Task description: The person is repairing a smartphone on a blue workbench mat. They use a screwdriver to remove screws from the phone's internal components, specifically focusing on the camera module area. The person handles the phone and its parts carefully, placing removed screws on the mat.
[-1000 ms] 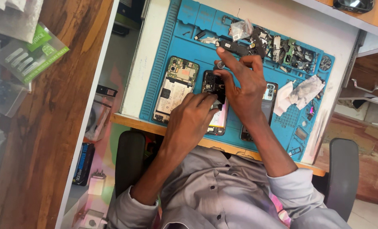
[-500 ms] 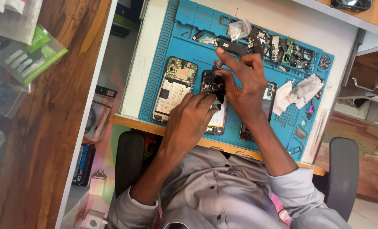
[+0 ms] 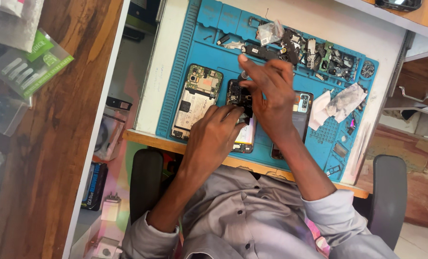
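Blue matting [image 3: 209,48] covered a white bench in the upper middle of the frame, and both hands met over an opened phone [image 3: 240,117] at its centre. The left hand [image 3: 218,136] lay palm down on the phone's lower half, fingers curled against it, pinning it to the mat. The right hand [image 3: 269,96] sat just above and to the right, its fingers pinched round a thin tool [image 3: 243,76] whose tip met the phone's upper end, forefinger stretched toward the top of the frame. Just left of the held phone lay a second opened phone [image 3: 197,100], its board and battery exposed. To the right, partly under the right wrist, lay a third phone [image 3: 300,112] with a dark back. Further right were crumpled white wipes [image 3: 338,103]. Along the mat's upper edge sat a heap of small parts [image 3: 314,52] and a clear bag [image 3: 270,32]. A wooden counter [image 3: 50,158] filled the left of the frame, with packets [image 3: 29,67] at the upper left.
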